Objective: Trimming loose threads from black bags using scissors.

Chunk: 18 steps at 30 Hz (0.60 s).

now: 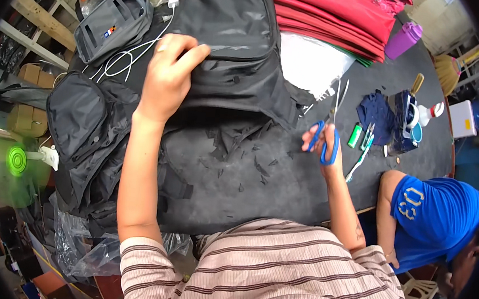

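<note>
A black backpack (227,29) lies on the dark table, its open edge toward me. Above its left side is my left hand (172,75), the thumb and fingers pinched together. What they hold, if anything, is too small to make out. My right hand (325,143) grips scissors (331,146) by their blue handles, to the right of the backpack. The scissor blades point away from me and stand a little apart. Small black scraps (260,165) lie on the table between my forearms.
Another black bag (77,118) and a grey pouch (113,30) lie left; a white cable (125,57) runs beside them. Folded red fabric (331,18) is stacked far right, near a purple bottle (404,40). A green lighter (354,135) lies right. A person in blue (438,218) sits nearby.
</note>
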Each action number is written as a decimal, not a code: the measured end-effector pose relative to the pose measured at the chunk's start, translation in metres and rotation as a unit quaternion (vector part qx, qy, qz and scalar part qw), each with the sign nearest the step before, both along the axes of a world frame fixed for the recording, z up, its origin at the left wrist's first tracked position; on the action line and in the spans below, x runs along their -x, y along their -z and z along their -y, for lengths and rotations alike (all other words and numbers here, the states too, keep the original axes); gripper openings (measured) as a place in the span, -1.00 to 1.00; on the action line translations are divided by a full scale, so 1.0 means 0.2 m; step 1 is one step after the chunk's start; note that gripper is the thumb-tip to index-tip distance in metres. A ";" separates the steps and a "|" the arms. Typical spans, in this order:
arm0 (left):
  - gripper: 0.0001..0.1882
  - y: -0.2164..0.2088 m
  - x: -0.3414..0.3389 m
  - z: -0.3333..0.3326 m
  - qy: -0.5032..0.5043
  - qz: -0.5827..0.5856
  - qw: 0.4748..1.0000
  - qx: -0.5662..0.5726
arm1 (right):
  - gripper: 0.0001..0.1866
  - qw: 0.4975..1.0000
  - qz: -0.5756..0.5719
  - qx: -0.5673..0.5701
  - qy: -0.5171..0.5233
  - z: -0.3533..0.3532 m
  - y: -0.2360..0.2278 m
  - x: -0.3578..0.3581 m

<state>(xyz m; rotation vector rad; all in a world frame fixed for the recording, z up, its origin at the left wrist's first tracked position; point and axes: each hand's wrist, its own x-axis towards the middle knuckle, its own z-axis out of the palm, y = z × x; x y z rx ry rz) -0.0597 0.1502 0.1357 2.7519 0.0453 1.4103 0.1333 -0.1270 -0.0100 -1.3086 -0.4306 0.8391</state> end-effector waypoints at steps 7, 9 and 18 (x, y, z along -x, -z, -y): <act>-0.58 0.37 0.03 0.26 -0.160 -0.033 0.965 0.206 | -0.69 0.990 0.114 0.074 0.043 -0.19 -0.18 0.05; -0.71 0.39 0.03 0.46 -0.137 0.101 0.935 0.311 | -0.72 0.989 0.124 0.058 0.063 -0.23 -0.19 -0.01; -0.48 0.47 -0.22 0.68 0.183 0.064 0.358 0.913 | -0.71 0.997 0.065 0.010 0.036 -0.36 -0.26 0.07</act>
